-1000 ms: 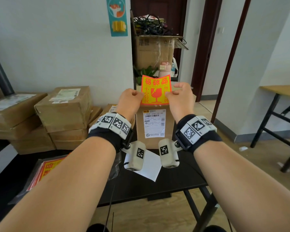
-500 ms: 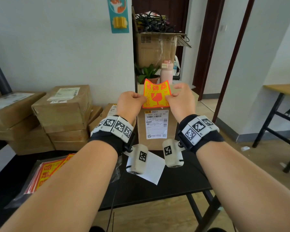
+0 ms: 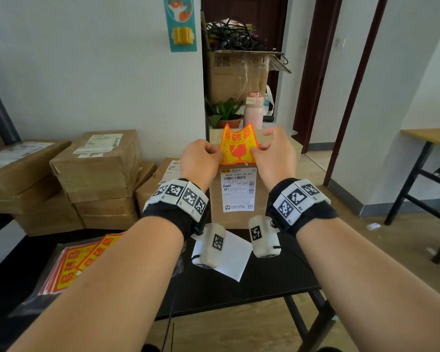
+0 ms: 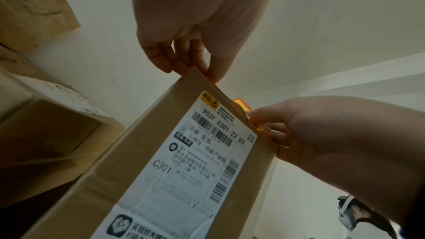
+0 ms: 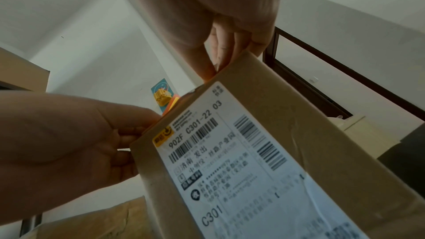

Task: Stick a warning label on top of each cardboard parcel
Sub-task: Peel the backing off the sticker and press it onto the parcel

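Head view: I see my left hand (image 3: pixel 201 158) and right hand (image 3: pixel 274 154) each pinching a side of the orange-and-yellow paper warning label (image 3: pixel 238 146), hanging directly above the upright brown cardboard parcel (image 3: pixel 239 199).
Left wrist: label lower edge just above parcel's top rim.
Right wrist: same; both hands equally near.

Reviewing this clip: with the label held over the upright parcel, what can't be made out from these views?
- Top of the parcel: in the head view, hidden behind the warning label.
- Whether the label touches it: unclear; both wrist views show only an orange sliver.
- Fingertips of the left hand and right hand: behind the label.
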`<control>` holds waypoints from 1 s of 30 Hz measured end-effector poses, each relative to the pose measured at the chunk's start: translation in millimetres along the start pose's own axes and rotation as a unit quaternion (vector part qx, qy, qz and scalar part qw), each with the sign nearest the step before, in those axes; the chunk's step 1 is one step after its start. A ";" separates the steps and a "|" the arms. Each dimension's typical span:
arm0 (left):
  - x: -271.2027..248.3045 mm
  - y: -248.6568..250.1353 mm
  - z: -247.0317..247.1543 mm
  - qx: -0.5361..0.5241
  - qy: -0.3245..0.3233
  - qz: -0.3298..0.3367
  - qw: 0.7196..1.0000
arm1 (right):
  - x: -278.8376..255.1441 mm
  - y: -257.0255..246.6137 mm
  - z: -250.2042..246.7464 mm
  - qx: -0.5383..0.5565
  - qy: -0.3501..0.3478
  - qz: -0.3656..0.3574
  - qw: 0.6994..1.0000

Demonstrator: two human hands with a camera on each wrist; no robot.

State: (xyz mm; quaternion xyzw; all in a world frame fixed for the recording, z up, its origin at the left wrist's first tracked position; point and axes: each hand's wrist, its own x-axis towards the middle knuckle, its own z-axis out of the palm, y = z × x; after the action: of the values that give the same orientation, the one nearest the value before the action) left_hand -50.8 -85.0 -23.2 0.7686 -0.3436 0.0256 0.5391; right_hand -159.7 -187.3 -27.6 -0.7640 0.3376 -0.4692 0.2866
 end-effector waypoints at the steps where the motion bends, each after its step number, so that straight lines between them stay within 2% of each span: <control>1: -0.4 0.1 0.4 0.003 0.001 0.002 1.000 | -0.7 -0.4 0.0 -0.004 0.000 -0.003 1.000; 9: -3.3 -3.3 8.0 0.050 0.034 0.042 0.997 | -3.6 0.5 1.2 -0.044 -0.011 -0.032 0.998; 14: -3.8 -4.8 7.3 0.063 0.061 0.023 0.996 | -6.6 -0.7 1.5 -0.090 -0.024 -0.066 0.993; 17: -3.4 -2.9 5.0 0.115 0.059 0.069 0.989 | -7.3 -1.6 2.1 -0.109 -0.015 -0.083 0.991; 20: -2.8 0.2 5.6 0.176 0.041 0.121 0.976 | -9.0 -2.1 3.4 -0.135 -0.007 -0.086 0.987; 23: -2.6 -0.2 7.3 0.203 0.006 0.143 0.969 | -9.7 -1.1 1.7 -0.156 0.010 -0.066 0.985; 26: 0.0 -5.0 7.6 0.170 -0.035 0.140 0.975 | -6.2 1.2 -2.9 -0.144 -0.002 -0.037 0.989; 30: 9.2 -14.2 12.4 0.130 -0.065 0.106 0.984 | -7.4 2.3 -2.0 -0.134 -0.052 -0.091 0.985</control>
State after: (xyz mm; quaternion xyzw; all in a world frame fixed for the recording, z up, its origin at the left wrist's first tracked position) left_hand -40.0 -97.5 -36.1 0.7914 -0.4510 0.0768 0.4054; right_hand -164.6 -183.1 -32.4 -0.8467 0.3106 -0.4033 0.1548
